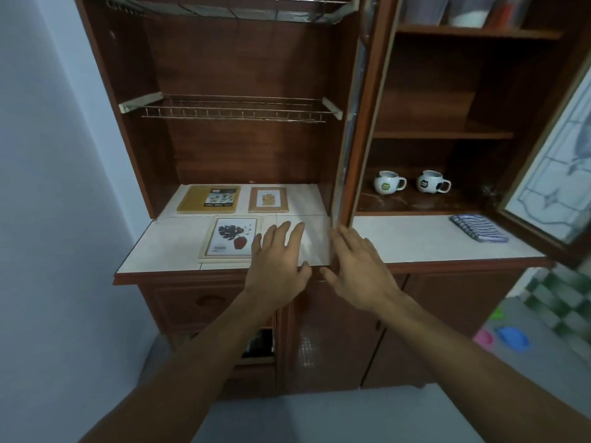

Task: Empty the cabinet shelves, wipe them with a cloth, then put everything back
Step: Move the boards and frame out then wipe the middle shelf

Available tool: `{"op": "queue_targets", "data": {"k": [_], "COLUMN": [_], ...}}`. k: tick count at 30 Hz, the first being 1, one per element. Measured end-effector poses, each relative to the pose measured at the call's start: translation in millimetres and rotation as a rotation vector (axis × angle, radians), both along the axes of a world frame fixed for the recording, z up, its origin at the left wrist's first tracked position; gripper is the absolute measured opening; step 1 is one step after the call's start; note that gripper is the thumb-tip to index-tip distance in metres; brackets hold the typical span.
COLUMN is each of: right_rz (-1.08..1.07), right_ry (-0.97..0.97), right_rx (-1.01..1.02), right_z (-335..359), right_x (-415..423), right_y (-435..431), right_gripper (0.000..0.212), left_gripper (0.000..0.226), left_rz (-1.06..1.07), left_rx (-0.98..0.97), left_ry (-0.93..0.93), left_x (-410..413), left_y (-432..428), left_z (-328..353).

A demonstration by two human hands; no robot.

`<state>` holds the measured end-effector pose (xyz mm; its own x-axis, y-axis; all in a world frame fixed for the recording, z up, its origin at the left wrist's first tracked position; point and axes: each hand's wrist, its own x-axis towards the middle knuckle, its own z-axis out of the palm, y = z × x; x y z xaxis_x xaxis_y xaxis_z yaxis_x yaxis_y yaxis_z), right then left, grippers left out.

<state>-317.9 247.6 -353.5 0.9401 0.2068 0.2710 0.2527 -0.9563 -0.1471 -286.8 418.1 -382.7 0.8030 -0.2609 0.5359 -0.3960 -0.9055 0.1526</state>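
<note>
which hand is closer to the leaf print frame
Left. The left hand is at the right edge of the leaf print frame; the right hand is farther right, by the door.

Cabinet (243,148): reddish-brown wood, smooth, slight sheen. Counter (415,238), centre: white tile, glossy, reflects light. Wire rack (233,111), upper middle: thin bare metal. Two mugs (387,182), right: glazed ceramic, shiny. Cloth (479,227), far right: striped woven fabric, matt. Leaf-print frame (235,238) and small frame (268,199): pale wood, paper prints. Door pane (556,187), right edge: frosted patterned glass.
</note>
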Motion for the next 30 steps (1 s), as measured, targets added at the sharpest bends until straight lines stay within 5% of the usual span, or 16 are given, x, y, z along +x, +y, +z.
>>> {"op": "queue_targets", "data": {"k": [14,30], "right_rz": [-0.096,-0.248], "right_ry": [0.032,0.038], "right_rx": [-0.045,-0.027], "right_z": [10.5,1.4], "right_x": [-18.2,27.2], "right_y": [-188.6,-298.8], "right_gripper": [0.073,0.072], "left_gripper": [0.068,0.068], "left_rz": [-0.086,-0.156], "left_rx": [-0.048,-0.05], "left_ry": [-0.022,0.04], "left_x": [-12.0,52.6], "left_y": [-188.8,-304.8], "left_z": [7.0,-0.2]}}
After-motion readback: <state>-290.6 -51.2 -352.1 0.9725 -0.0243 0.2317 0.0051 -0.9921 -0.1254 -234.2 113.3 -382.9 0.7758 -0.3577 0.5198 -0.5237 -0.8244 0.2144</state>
